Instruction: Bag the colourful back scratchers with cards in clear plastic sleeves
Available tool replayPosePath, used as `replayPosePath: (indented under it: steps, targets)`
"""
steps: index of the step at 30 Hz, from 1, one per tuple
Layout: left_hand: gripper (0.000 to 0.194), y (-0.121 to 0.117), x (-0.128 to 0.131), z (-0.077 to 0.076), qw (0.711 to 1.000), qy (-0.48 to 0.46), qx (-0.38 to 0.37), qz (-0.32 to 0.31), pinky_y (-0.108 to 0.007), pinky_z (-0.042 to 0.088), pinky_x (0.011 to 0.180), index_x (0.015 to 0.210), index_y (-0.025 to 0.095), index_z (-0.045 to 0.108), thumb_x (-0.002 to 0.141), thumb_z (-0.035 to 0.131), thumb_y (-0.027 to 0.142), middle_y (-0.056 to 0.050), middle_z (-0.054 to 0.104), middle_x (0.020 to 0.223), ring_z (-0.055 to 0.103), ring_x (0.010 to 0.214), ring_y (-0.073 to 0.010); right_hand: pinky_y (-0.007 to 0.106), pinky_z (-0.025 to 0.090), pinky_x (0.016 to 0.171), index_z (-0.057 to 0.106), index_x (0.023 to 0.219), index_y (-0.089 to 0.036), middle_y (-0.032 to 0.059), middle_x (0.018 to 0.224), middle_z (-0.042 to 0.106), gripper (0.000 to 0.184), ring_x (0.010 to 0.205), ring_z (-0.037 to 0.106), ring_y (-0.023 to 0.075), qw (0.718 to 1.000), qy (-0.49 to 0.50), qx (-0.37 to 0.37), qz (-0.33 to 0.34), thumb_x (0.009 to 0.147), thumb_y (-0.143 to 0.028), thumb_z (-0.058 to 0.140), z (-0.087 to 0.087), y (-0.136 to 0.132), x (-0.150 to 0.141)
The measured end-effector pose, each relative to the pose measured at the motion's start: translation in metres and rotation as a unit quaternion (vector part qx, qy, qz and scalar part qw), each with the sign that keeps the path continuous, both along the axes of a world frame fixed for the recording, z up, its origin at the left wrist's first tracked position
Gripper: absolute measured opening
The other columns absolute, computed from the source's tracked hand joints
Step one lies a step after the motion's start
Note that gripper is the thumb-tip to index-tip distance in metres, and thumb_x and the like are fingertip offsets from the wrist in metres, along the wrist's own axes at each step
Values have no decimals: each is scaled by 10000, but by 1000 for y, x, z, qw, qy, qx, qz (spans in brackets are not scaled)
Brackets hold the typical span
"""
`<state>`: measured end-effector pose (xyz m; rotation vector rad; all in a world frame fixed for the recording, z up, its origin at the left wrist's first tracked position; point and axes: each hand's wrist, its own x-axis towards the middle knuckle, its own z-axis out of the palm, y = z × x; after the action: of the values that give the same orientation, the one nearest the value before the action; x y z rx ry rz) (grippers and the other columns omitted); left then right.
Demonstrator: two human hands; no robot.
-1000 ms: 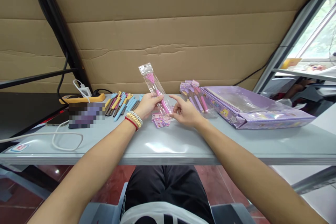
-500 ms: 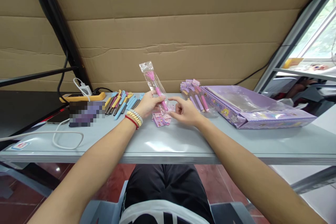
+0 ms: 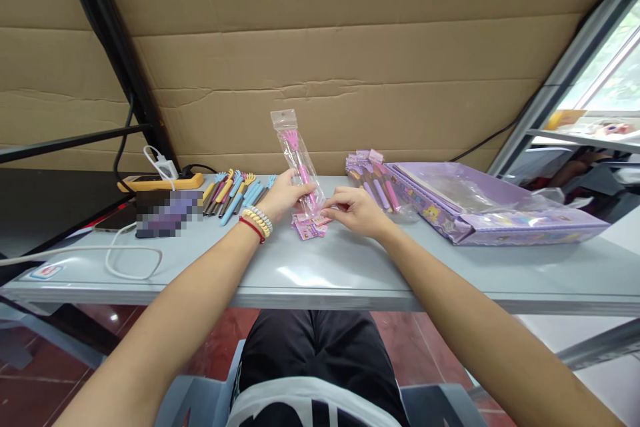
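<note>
My left hand (image 3: 285,199) is closed around a pink back scratcher (image 3: 303,173) with a small hand-shaped head, inside a clear plastic bag (image 3: 284,119). The bag slants upward, its hanging-hole end at the top. At the bag's lower end, my right hand (image 3: 356,209) has thumb and index finger pinched together; what lies between the fingertips is too small to make out. Small pink-purple printed cards (image 3: 309,228) lie on the table just below both hands.
Loose blue, yellow and dark back scratchers (image 3: 235,197) lie to the left. Bagged purple and pink ones (image 3: 383,190) lie right, beside an open purple box (image 3: 525,227). A yellow power strip (image 3: 165,182), a phone-like item (image 3: 170,213) and a white cable (image 3: 133,275) occupy the table's left end.
My right thumb and index finger have gone from apart to pinched at the bag's lower end. The bagged back scratcher has tilted slightly more upright in my left hand.
</note>
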<state>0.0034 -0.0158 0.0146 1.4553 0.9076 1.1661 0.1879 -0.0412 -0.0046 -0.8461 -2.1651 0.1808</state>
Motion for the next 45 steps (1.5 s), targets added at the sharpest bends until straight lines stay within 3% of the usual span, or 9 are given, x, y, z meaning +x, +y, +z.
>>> replayPosePath:
  steps: [6, 12, 15, 18, 22, 26, 31, 38, 45]
  targets:
    - [367, -1, 4, -5, 998, 5, 24, -66, -249, 482, 536, 961, 162, 527, 695, 756, 269, -3, 632, 728, 587, 565, -117, 251, 326, 574, 638, 680, -155, 8, 665, 516, 134, 590, 429, 105, 998, 39, -24, -32, 763, -258, 660, 0, 0, -2]
    - [662, 1, 0, -8, 988, 1, 9, -153, -313, 529, 656, 1195, 148, 476, 616, 796, 173, -40, 653, 837, 637, 701, -158, 255, 352, 545, 552, 725, -154, 9, 679, 557, 283, 591, 480, 118, 983, 82, -128, -101, 688, -384, 712, 1, 2, 0]
    - [721, 1, 0, -7, 986, 5, 13, -168, -331, 537, 691, 1271, 148, 463, 621, 774, 133, -63, 648, 902, 640, 744, -163, 246, 368, 503, 483, 936, -169, -13, 675, 580, 461, 555, 522, 125, 961, 137, -230, -75, 650, -423, 742, 1, 3, 1]
    - [733, 1, 0, -7, 985, 29, 36, -166, -338, 538, 714, 1304, 159, 479, 627, 759, 123, -99, 636, 1017, 637, 780, -162, 238, 374, 468, 411, 1109, -168, -58, 583, 550, 627, 497, 518, 127, 943, 164, -287, -35, 638, -393, 759, 2, 2, 1]
    - [719, 2, 0, -8, 981, 49, 51, -181, -334, 537, 703, 1289, 155, 510, 615, 758, 115, -110, 645, 1024, 639, 784, -170, 226, 354, 425, 478, 1053, -145, -79, 494, 495, 585, 433, 469, 106, 928, 163, -334, 1, 607, -369, 783, 5, 0, 2]
    - [583, 1, 1, -8, 976, 60, 41, -204, -330, 539, 722, 1164, 130, 589, 610, 768, 117, -110, 660, 1008, 651, 808, -183, 217, 347, 405, 524, 1088, -146, -73, 501, 507, 551, 417, 479, 100, 908, 163, -384, 32, 628, -325, 769, 8, -2, 3]
    - [527, -2, 2, -6, 980, 56, 26, -189, -310, 540, 711, 1113, 118, 594, 617, 769, 118, -94, 667, 968, 656, 773, -165, 212, 366, 410, 531, 1094, -136, -63, 507, 528, 562, 425, 483, 95, 902, 177, -389, 55, 622, -307, 784, 7, -1, 5]
    - [666, -3, 2, -7, 971, 13, -5, -240, -341, 545, 771, 1218, 146, 523, 619, 811, 188, -56, 698, 846, 673, 764, -169, 202, 349, 396, 559, 1072, -131, -61, 475, 514, 584, 408, 465, 90, 912, 180, -367, 32, 602, -368, 814, 7, 1, 6]
    - [689, 1, 2, -8, 974, 2, 6, -225, -302, 540, 725, 1180, 121, 525, 575, 845, 208, -73, 699, 864, 665, 753, -157, 203, 322, 377, 555, 943, -146, -53, 453, 508, 514, 391, 448, 93, 912, 193, -356, 58, 603, -440, 805, 8, 0, 4]
